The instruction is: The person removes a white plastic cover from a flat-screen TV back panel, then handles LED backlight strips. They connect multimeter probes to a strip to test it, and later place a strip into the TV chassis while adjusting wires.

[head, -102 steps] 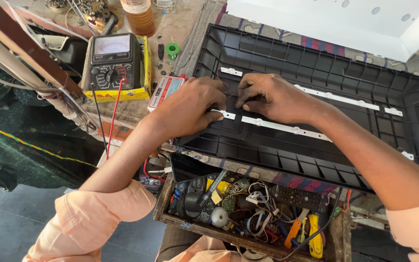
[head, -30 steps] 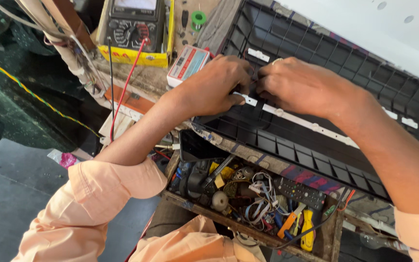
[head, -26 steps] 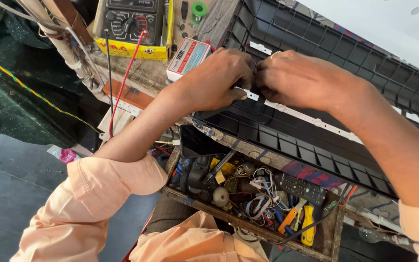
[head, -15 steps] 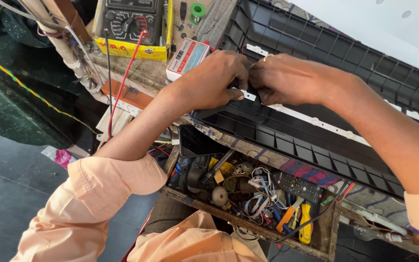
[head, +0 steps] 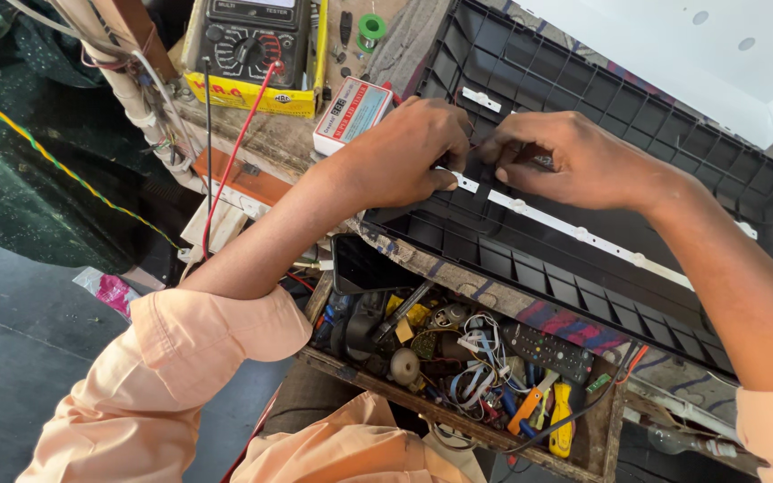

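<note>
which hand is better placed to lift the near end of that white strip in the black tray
Left, probably. The left hand already has fingers on the white strip's end; the right hand rests farther along, above it.
</note>
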